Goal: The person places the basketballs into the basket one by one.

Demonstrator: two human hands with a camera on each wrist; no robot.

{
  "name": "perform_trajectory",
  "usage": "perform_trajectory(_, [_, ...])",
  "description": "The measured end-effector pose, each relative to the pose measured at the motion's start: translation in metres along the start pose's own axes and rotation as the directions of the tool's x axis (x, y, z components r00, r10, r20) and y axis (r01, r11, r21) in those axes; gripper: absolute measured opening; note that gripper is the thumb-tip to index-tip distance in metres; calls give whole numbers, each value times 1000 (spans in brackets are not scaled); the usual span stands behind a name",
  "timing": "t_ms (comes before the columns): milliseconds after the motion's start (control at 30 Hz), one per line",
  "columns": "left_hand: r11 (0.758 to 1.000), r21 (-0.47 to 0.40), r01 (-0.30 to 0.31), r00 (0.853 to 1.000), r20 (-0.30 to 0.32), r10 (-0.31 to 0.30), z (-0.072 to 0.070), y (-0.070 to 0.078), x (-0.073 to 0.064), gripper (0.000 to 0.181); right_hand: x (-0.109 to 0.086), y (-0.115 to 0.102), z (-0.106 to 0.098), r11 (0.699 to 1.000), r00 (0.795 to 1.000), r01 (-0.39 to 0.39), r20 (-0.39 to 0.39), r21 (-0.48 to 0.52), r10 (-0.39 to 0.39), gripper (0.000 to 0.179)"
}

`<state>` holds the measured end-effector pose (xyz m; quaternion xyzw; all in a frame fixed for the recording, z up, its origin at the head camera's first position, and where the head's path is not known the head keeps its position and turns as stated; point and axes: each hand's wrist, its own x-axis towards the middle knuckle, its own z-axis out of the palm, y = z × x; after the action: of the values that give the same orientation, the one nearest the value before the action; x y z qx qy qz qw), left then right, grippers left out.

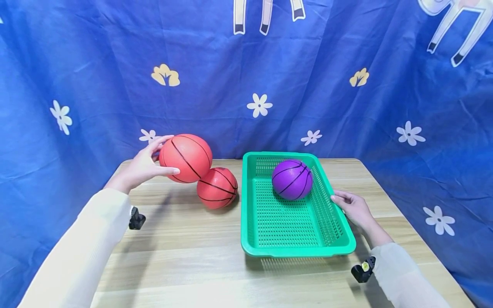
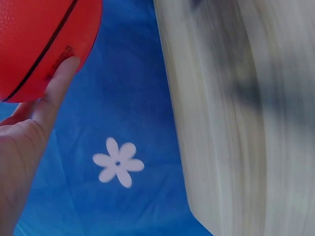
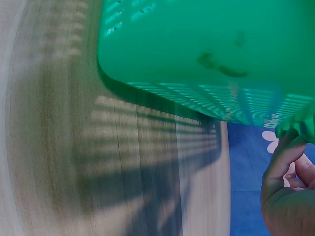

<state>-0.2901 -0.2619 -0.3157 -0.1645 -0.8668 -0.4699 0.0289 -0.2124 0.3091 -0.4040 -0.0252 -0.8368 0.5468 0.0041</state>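
Observation:
My left hand (image 1: pixel 143 169) grips a red toy basketball (image 1: pixel 186 156) from its left side, thumb low and fingers over the top. The ball is raised above the table; the left wrist view shows its red side (image 2: pixel 42 44) against a finger. A second red basketball (image 1: pixel 217 188) sits on the table just below and to the right of it. With thumb and fingers, my right hand (image 1: pixel 352 209) pinches the right rim of a green plastic basket (image 1: pixel 285 251). Inside the basket, toward the back, lies a purple basketball (image 1: pixel 292 179). Some right fingertips are hidden behind the rim.
The light wooden table (image 1: pixel 185 261) ends in front of a blue cloth backdrop (image 1: pixel 215 98) printed with flowers and animal legs. Beneath the basket a slatted shadow (image 3: pixel 147 142) falls on the wood. Small black devices (image 1: pixel 136 219) are strapped at both wrists.

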Motion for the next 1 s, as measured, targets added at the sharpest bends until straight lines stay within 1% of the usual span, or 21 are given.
perform_trajectory(200, [999, -40, -31, 999, 41, 33, 14, 15, 6, 90, 0, 1, -1, 1000, 1000, -4, -1, 0, 4, 61])
perform_trajectory(333, [995, -63, -81, 995, 58, 85, 25, 26, 9, 90, 0, 1, 0, 1000, 1000, -5, -4, 0, 5, 60])
perform_trajectory(500, [986, -89, -143, 985, 87, 150, 38, 37, 14, 89, 0, 0, 0, 1000, 1000, -4, -6, 2, 4, 60])
perform_trajectory(667, [972, -142, -188, 969, 135, 207, 53, 49, 19, 89, 0, -1, 0, 1000, 1000, 3, -5, 13, -3, 60])
perform_trajectory(800, [957, -198, -210, 950, 190, 248, 67, 59, 23, 89, 1, 0, -1, 1000, 1000, 3, -4, 19, -3, 60])
perform_trajectory(833, [954, -212, -212, 945, 203, 255, 71, 61, 23, 89, 1, 1, -1, 1000, 1000, 6, -4, 17, -6, 61])
perform_trajectory(1000, [945, -262, -193, 930, 258, 261, 89, 73, 27, 89, 2, 2, 0, 1000, 1000, 3, -6, 12, -3, 62])
